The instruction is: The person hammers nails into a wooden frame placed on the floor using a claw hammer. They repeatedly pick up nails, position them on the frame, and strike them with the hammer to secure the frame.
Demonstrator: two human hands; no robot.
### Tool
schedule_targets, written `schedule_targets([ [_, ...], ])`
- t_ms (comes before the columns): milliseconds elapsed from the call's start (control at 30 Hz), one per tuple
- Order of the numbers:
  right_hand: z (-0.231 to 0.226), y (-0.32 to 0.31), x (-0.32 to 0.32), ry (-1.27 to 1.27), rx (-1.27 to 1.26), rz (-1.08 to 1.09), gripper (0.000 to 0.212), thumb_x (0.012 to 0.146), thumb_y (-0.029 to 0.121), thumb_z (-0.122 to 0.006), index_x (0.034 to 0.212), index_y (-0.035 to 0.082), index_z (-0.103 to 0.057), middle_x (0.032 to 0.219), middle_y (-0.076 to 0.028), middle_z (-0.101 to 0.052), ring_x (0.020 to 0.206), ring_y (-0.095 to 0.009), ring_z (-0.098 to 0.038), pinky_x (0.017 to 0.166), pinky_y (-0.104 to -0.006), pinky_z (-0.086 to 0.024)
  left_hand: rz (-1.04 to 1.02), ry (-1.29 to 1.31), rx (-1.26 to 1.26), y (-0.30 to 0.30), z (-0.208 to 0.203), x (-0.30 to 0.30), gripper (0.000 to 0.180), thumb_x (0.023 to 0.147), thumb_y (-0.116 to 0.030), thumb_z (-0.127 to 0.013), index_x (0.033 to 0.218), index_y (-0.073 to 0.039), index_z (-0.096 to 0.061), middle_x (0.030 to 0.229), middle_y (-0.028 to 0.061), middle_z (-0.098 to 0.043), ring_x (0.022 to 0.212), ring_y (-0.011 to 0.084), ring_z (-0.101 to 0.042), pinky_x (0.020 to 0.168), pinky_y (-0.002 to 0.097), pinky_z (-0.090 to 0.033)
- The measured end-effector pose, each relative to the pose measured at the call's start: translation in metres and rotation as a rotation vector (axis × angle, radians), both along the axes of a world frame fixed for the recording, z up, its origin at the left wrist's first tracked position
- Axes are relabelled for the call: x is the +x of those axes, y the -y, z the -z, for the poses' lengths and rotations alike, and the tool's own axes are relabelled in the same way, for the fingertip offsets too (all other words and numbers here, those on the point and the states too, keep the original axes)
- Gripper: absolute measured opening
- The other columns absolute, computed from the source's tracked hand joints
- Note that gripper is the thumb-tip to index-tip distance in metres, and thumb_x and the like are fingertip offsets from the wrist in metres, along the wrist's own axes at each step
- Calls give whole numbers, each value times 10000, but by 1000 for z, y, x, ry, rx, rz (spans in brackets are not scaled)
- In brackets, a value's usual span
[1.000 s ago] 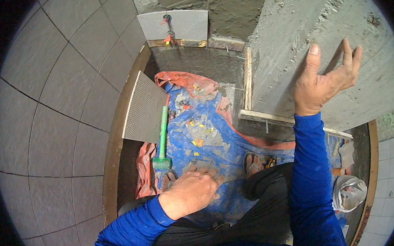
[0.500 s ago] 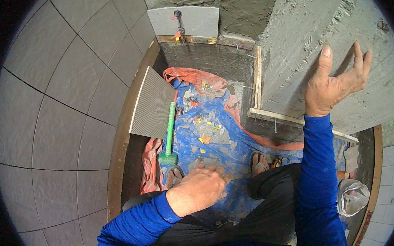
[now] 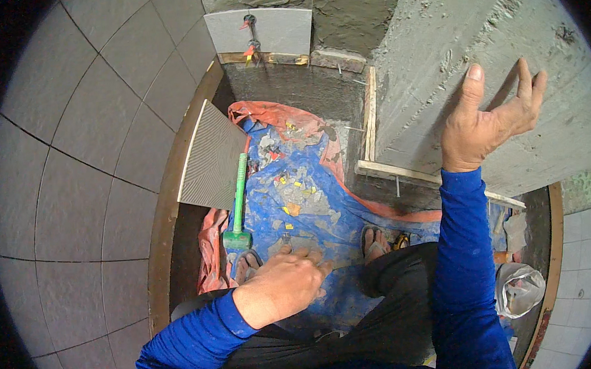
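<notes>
My right hand [image 3: 487, 125] is raised in front of the wet grey mortar wall [image 3: 450, 60], thumb and fingers apart with nothing in them. Whether it touches the mortar is hard to tell. Over my knees hangs my left hand [image 3: 280, 285], back upward, its fingers loosely bent and apart, with no object showing in it. A green rubber mallet [image 3: 239, 208] stands beyond it, head down, beside a tile [image 3: 216, 159] whose ridged back faces me. On the far wall a pale tile [image 3: 286, 31] sits around two pipe fittings with red parts.
Blue tarp [image 3: 342, 286] covers the floor, strewn with rubble and small yellow pieces. Orange sheeting [image 3: 281, 112] edges it. Large grey tiles [image 3: 73, 198] cover the left wall. Wooden battens [image 3: 403, 172] with protruding nails run below the mortar. A whitish bag [image 3: 520, 289] lies at the right.
The whole scene has shifted slightly left in view. Both hands keep nearly the same pose, and nothing has been picked up or put down.
</notes>
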State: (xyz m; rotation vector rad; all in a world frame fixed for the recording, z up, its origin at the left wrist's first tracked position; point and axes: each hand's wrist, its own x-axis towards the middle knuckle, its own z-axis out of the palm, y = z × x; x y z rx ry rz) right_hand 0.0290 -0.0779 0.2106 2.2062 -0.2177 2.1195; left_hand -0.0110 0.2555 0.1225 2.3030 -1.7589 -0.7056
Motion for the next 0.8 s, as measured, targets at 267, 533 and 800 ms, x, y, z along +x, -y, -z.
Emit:
schedule_targets([
  [267, 0, 1, 0, -1, 3, 1, 682, 973, 383, -748, 1496, 21, -502, 1592, -276, -370, 1521, -386, -266, 1239, -544, -172, -16, -36, 20, -1, 0, -1, 552, 925, -302, -748, 1401, -55, -615, 1377, 186, -653, 1213, 379, -665, 1022, 489, -533],
  [533, 0, 0, 1, 9, -1, 3, 686, 970, 377, -755, 1494, 8, -508, 1585, -275, -388, 1513, -387, -285, 1241, -528, -175, -30, -78, 57, 0, -3, 0, 536, 924, -291, -747, 1388, -54, -620, 1397, 191, -645, 1237, 395, -657, 1047, 498, -524],
  [800, 1, 2, 0, 2, 6, 19, 702, 962, 384, -760, 1487, -11, -510, 1580, -283, -395, 1508, -389, -290, 1235, -528, -187, -28, -45, 22, 1, -1, 0, 542, 936, -330, -740, 1398, -71, -619, 1395, 180, -646, 1240, 391, -654, 1039, 491, -524],
])
